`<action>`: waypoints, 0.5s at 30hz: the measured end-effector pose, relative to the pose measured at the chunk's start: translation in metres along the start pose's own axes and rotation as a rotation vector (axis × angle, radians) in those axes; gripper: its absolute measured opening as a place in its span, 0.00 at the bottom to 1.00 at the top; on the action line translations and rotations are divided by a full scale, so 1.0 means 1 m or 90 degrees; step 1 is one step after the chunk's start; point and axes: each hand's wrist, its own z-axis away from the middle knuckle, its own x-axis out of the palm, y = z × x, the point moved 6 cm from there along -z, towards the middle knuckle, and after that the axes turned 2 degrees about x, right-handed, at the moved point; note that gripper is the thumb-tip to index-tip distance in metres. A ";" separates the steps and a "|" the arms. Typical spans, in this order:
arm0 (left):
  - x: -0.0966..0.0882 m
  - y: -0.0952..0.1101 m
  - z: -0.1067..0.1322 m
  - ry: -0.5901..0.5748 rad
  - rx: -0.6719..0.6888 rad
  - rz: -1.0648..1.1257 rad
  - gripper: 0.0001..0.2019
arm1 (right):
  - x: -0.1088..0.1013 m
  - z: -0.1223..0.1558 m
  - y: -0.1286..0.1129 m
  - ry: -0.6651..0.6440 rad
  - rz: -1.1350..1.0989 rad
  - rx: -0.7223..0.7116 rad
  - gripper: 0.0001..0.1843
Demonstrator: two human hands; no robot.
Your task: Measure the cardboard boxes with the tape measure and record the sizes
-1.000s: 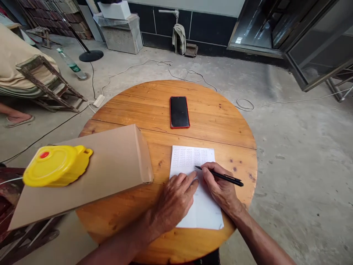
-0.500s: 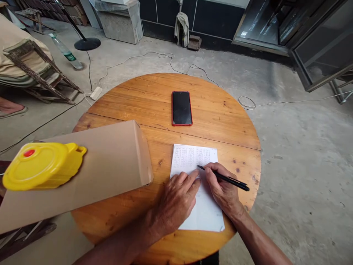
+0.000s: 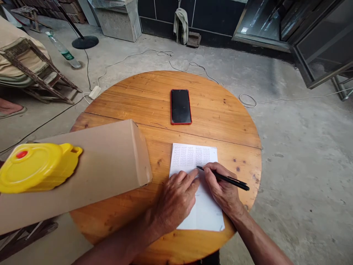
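Observation:
My right hand (image 3: 224,187) grips a black pen (image 3: 231,180), its tip at the lower edge of the handwriting on a white sheet of paper (image 3: 202,213). Rows of small characters in several columns fill the sheet's upper part. Flat on the paper's left side rests my left hand (image 3: 179,198), fingers stretched toward the pen tip. The paper lies on a round wooden table (image 3: 215,110). Beyond it, face up with a dark screen, is a phone (image 3: 181,106) in a red case.
A cardboard box (image 3: 110,154) covers the table's left side, with a yellow plastic case (image 3: 41,165) with a red button on top. On the floor are a bottle (image 3: 64,51), a power strip (image 3: 95,92) and loose cables. A seated person's foot (image 3: 11,106) shows at far left, by a wooden chair (image 3: 35,70).
The view has shifted slightly, so the box, yellow case and phone appear a little further left. Both hands keep nearly the same pose, and the pen tip has barely moved.

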 end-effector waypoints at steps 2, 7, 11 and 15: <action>-0.001 0.000 0.000 0.001 0.003 0.001 0.19 | 0.000 0.001 0.001 0.002 -0.004 0.002 0.08; 0.000 0.000 -0.001 0.004 0.014 -0.006 0.20 | -0.004 0.004 0.007 0.025 -0.021 0.031 0.08; 0.002 0.001 0.000 0.001 0.015 -0.010 0.20 | -0.005 0.005 0.011 0.035 -0.022 0.046 0.07; 0.002 0.001 0.000 -0.003 0.015 -0.011 0.19 | -0.004 0.004 0.009 0.029 -0.027 0.037 0.08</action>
